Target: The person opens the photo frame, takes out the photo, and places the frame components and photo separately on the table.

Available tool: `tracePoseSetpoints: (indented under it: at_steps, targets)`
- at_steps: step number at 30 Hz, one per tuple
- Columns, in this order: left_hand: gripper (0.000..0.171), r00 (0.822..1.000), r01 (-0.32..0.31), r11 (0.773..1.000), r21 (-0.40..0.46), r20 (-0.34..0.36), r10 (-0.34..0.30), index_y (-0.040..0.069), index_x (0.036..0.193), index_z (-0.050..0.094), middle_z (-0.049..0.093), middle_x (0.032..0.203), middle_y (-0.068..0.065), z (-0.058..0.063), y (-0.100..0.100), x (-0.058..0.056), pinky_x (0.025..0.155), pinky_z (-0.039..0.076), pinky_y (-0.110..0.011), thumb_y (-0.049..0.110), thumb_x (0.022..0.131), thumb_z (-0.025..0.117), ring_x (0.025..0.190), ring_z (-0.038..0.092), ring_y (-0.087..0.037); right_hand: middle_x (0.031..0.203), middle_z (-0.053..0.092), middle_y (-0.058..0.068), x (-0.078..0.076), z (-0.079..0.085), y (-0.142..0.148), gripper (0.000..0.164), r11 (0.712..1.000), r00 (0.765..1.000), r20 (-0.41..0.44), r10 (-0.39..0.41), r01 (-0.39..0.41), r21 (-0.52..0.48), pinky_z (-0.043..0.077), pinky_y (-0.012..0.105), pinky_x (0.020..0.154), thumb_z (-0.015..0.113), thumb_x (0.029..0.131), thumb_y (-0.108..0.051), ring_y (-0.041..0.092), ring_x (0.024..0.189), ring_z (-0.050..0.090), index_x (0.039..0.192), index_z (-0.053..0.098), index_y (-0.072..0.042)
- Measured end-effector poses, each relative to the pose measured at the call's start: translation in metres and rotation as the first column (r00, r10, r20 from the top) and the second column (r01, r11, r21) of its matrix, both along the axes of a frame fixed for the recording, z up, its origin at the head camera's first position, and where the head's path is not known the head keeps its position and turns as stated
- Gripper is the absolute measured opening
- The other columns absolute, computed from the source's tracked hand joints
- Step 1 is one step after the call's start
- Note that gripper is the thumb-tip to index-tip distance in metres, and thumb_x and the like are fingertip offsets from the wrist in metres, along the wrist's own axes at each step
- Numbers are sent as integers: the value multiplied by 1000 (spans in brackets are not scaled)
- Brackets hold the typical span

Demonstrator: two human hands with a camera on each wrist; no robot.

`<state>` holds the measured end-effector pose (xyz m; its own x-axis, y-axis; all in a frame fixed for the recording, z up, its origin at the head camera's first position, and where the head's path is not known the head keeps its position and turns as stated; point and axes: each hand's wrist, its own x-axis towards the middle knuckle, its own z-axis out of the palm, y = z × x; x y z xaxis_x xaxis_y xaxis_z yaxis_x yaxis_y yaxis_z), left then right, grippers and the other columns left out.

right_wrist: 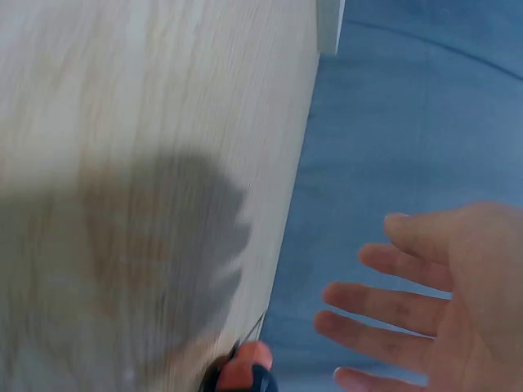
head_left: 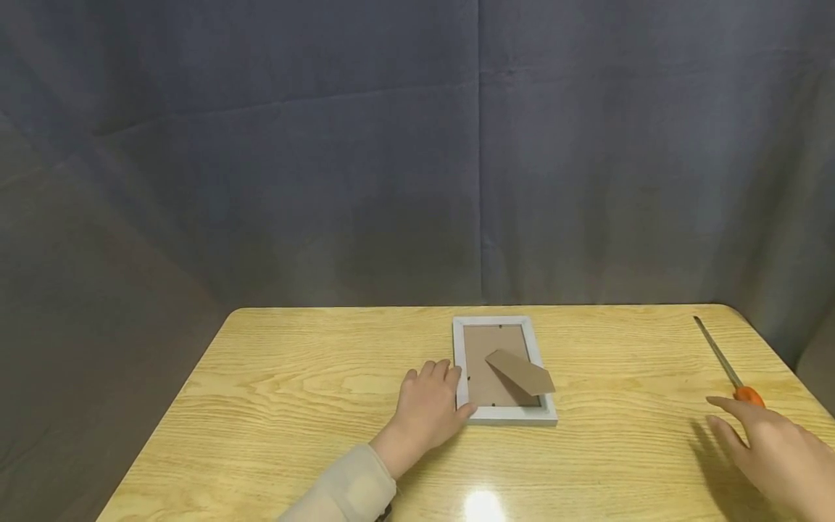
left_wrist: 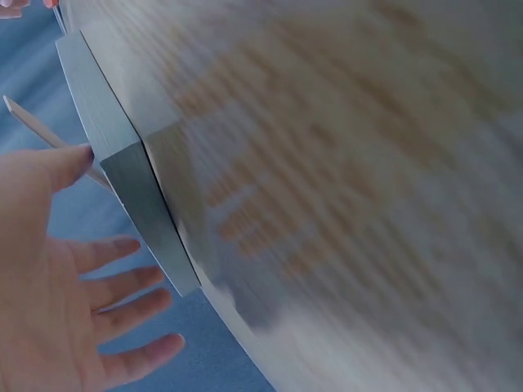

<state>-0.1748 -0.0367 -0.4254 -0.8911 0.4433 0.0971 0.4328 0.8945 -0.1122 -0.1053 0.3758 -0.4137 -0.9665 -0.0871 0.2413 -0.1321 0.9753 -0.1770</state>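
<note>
A picture frame [head_left: 461, 377] with a light grey border lies back-up on the table. Its brown backing board [head_left: 479, 362] faces up, and the brown stand flap [head_left: 522, 373] sticks out at a slant. My left hand [head_left: 427, 406] is at the frame's left side, thumb by the near left corner. In the left wrist view, that hand's fingers [left_wrist: 122, 290] are spread and fairly straight beside the frame. My right hand [head_left: 776, 449] hovers with loosely extended fingers near a screwdriver [head_left: 749, 395] with an orange handle and a long metal shaft. Nothing is in this hand.
The wood-grain table [head_left: 293, 391] has rounded far corners. A dark grey-blue curtain [head_left: 365, 181] hangs behind its far edge and along the sides. The screwdriver's shaft points away toward the far right corner.
</note>
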Motion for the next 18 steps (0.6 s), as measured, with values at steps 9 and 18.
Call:
tracePoseSetpoints:
  at_steps: [9, 18]
  targets:
    - [67, 999, 20, 1000, 10, 38, -21, 12, 136, 49, 52, 143, -8, -2, -2, -1, 99, 48, -50, 60, 91, 39, 125, 49, -25, 69, 62, 40, -10, -10, 27, 29, 996, 945, -313, 89, -93, 0, 41, 23, 32, 60, 89, -11, 14, 45, 49, 93, 62, 18]
    - [65, 998, 35, 999, 38, 43, -37, 11, 135, 51, 53, 141, -9, -1, -1, -1, 99, 47, -48, 58, 90, 42, 125, 49, -25, 67, 57, 46, -23, -15, 49, 40, 999, 973, -229, 28, -20, 35, 52, 56, 46, 65, 82, -8, 53, 58, 55, 91, 53, 30]
